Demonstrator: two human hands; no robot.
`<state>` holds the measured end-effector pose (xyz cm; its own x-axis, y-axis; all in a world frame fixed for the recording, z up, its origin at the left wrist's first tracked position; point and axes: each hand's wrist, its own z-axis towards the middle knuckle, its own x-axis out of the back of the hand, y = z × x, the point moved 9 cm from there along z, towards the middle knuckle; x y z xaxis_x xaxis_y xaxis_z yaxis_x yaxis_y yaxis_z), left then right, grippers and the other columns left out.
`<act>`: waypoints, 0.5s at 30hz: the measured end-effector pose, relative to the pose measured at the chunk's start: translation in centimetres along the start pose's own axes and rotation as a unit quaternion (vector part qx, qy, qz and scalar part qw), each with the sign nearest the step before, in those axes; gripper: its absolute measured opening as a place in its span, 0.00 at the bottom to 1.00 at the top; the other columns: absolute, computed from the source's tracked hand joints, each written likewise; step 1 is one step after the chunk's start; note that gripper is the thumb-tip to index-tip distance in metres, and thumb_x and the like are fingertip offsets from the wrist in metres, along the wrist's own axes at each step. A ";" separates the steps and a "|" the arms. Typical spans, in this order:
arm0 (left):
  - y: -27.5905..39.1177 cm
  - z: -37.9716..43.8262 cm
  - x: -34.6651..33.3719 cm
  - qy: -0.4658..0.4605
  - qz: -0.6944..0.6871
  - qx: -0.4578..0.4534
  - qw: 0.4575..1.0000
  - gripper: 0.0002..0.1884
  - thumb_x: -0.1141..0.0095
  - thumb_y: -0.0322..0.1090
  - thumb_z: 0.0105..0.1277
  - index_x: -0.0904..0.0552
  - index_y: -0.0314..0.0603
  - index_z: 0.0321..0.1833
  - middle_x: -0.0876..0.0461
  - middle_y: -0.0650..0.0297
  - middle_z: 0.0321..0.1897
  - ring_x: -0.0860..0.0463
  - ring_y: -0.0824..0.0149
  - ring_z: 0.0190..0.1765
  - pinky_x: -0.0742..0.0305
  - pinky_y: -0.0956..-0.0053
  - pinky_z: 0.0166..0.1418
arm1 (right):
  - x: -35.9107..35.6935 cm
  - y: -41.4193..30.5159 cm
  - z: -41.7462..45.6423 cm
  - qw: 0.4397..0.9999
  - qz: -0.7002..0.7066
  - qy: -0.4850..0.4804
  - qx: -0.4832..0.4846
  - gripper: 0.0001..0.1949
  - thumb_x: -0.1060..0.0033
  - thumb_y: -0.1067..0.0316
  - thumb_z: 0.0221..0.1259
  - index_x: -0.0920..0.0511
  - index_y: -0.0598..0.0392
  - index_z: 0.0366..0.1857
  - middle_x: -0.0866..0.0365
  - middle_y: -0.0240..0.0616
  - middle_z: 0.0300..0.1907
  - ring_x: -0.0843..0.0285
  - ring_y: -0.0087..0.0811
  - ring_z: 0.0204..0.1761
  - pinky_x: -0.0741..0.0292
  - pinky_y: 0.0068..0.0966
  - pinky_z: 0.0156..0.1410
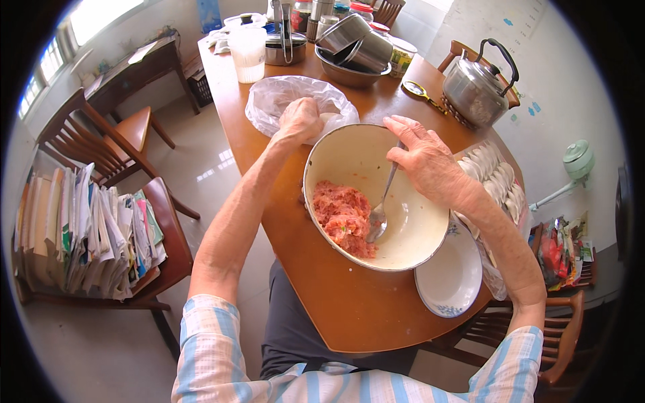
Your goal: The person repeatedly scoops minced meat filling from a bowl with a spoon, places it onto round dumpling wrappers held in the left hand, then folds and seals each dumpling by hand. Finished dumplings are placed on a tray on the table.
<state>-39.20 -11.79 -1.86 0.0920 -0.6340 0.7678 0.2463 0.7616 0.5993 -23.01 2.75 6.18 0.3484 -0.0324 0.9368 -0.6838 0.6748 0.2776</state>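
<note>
A cream enamel bowl (403, 242) with a dark rim stands in front of me, tilted towards me. Pink minced meat (345, 219) with small green and orange bits lies at its left side. My right hand (428, 158) is at the far right rim, with a metal spoon's handle (390, 181) between thumb and fingers; the spoon's bowl rests beside the meat. My left hand (302, 118) reaches into the mouth of a clear plastic bag (267, 101). Something pale shows under that hand. Its fingertips are hidden, so whether they hold anything is unclear.
Right of the bowl are a white floral dish (448, 282) and rows of dumplings (491, 176). Farther back stand a kettle (476, 90), a magnifying glass (415, 89), stacked metal pots (352, 70) and a plastic cup (248, 55). A chair (169, 221) at left holds papers.
</note>
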 end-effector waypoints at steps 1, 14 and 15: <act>-0.2 0.1 -0.2 -0.005 0.001 0.009 1.000 0.16 0.38 0.42 0.52 0.16 0.36 0.36 0.18 0.49 0.40 0.20 0.52 0.48 0.27 0.62 0.51 | 0.2 0.1 -0.1 1.000 0.009 0.004 0.001 0.08 0.44 0.78 0.46 0.23 0.59 0.33 0.37 0.49 0.63 0.42 0.42 0.67 0.35 0.39 0.61; 0.3 -0.5 0.1 0.002 0.019 0.028 0.999 0.18 0.36 0.41 0.51 0.16 0.36 0.41 0.19 0.47 0.44 0.21 0.51 0.51 0.28 0.62 0.55 | 5.3 -0.1 -3.4 0.990 0.135 -0.004 -0.044 0.08 0.38 0.80 0.43 0.27 0.61 0.28 0.28 0.48 0.55 0.29 0.45 0.54 0.30 0.36 0.57; 0.1 -0.4 0.2 0.008 0.012 0.036 0.999 0.18 0.36 0.41 0.51 0.16 0.37 0.42 0.19 0.47 0.44 0.21 0.51 0.51 0.28 0.62 0.55 | 5.3 -0.2 -3.6 0.989 0.141 -0.003 -0.049 0.08 0.38 0.80 0.43 0.27 0.61 0.27 0.27 0.48 0.55 0.29 0.45 0.54 0.30 0.36 0.57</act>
<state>-38.72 -11.85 -1.74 0.1123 -0.6168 0.7791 0.1729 0.7842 0.5959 -18.65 5.10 10.35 0.1482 0.1625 0.9755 -0.6881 0.7255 -0.0163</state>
